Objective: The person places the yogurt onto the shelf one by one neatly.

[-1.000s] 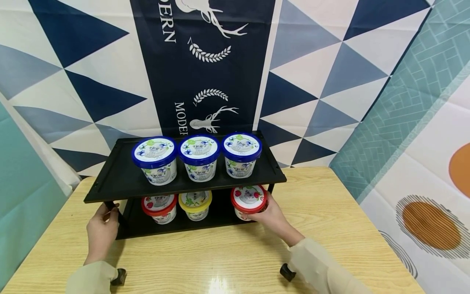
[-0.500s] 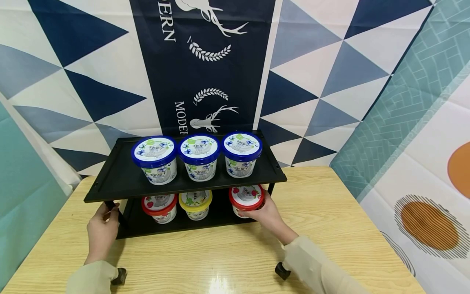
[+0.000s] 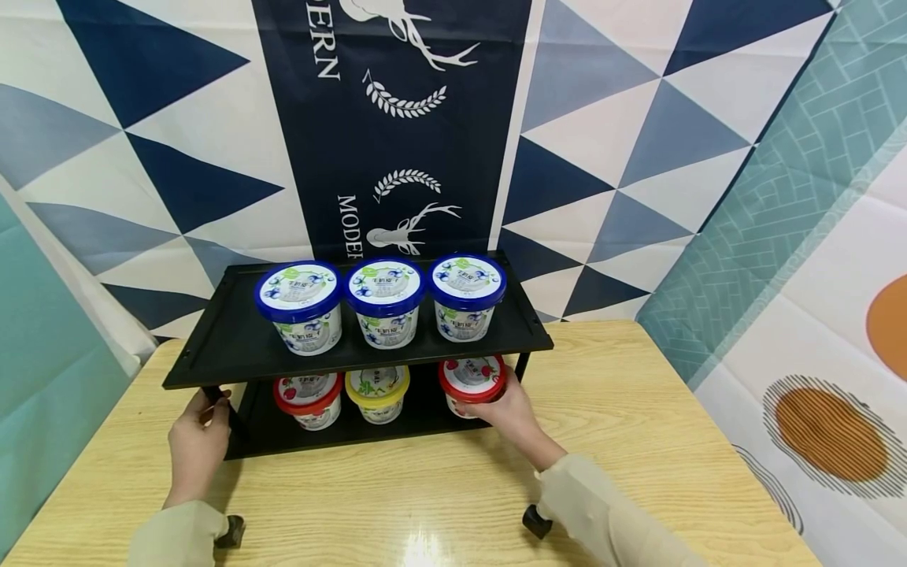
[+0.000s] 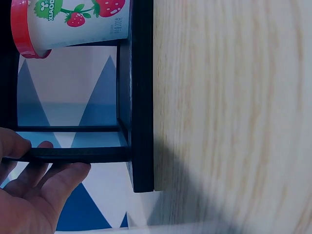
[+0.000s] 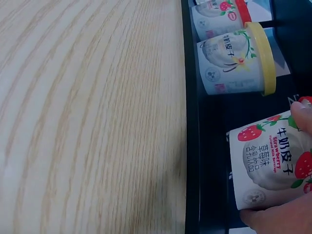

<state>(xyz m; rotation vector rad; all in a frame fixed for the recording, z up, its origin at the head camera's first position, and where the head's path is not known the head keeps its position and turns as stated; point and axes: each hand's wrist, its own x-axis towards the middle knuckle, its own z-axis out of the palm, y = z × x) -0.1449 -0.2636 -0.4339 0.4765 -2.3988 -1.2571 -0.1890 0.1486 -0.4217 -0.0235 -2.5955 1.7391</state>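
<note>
A black two-tier rack stands on the wooden table. My left hand grips its front left post, with fingers and thumb on opposite sides. At the right end of the lower shelf, my right hand holds a red-lidded strawberry milk tub from its right side. In the right wrist view that tub leans a little, the thumb near its lid. Left of it on the same shelf are a yellow-lidded tub and another red-lidded tub.
Three blue-lidded tubs line the upper shelf, which overhangs the lower one. The wooden table extends in front and to the right. A patterned cloth hangs behind the rack.
My right hand has shifted the red-lidded strawberry tub slightly left and back, toward the yellow-lidded one. My left hand stays on the post.
</note>
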